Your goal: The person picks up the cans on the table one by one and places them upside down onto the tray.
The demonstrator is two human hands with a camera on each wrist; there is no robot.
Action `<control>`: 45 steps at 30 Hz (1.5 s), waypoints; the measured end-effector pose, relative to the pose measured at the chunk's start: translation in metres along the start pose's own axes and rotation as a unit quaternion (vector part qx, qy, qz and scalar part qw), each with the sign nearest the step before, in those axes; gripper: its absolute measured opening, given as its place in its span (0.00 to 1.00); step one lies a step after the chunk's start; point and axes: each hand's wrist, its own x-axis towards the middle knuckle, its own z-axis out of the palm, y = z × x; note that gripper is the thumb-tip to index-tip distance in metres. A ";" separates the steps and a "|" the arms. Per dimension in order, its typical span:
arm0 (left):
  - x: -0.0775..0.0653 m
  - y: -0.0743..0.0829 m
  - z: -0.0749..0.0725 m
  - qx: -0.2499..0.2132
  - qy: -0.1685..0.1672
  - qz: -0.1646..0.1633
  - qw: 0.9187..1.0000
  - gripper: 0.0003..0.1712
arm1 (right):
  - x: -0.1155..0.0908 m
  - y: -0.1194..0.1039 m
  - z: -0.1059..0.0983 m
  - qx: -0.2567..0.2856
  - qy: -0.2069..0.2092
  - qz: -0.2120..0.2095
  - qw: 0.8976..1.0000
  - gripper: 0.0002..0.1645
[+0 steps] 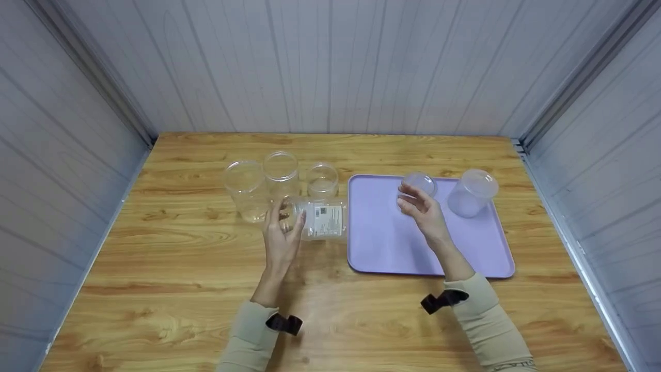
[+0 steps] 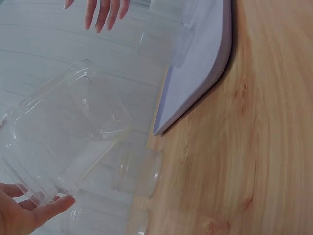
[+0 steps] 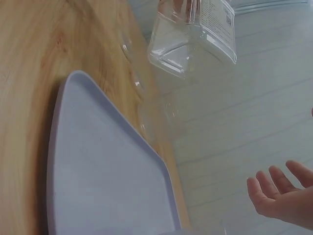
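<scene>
My left hand [image 1: 281, 243] grips a clear square-sided plastic jar [image 1: 328, 219] by its left end, and the jar lies on its side in the air with its far end toward the tray. A white printed label shows on the jar [image 3: 215, 19] in the right wrist view. Fingers and thumb curl round its end in the left wrist view. Over the purple tray [image 1: 382, 253], my right hand [image 1: 426, 214] is raised with its fingers loosely bent and holding nothing. Just behind those fingertips stands a small clear jar [image 1: 422, 181] on the tray.
A cloudy clear jar [image 1: 472, 194] stands at the tray's back right. Left of the tray are a tall clear jar [image 1: 245, 178], another one [image 1: 281, 168] beside it, and a shorter jar [image 1: 323, 178]. Panelled walls [image 1: 330, 67] enclose the wooden table [image 1: 181, 279] at back and sides.
</scene>
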 end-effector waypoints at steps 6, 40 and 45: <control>-0.004 -0.002 0.007 -0.031 -0.006 -0.012 0.999 0.30 | -0.003 0.006 0.009 0.031 0.005 0.035 0.999 0.28; -0.028 0.040 0.031 -0.095 -0.040 0.001 0.995 0.24 | -0.021 0.025 0.036 0.165 -0.130 0.094 0.973 0.50; -0.031 0.041 0.033 -0.093 -0.052 -0.008 0.994 0.25 | -0.022 0.025 0.037 0.163 -0.148 0.093 0.971 0.57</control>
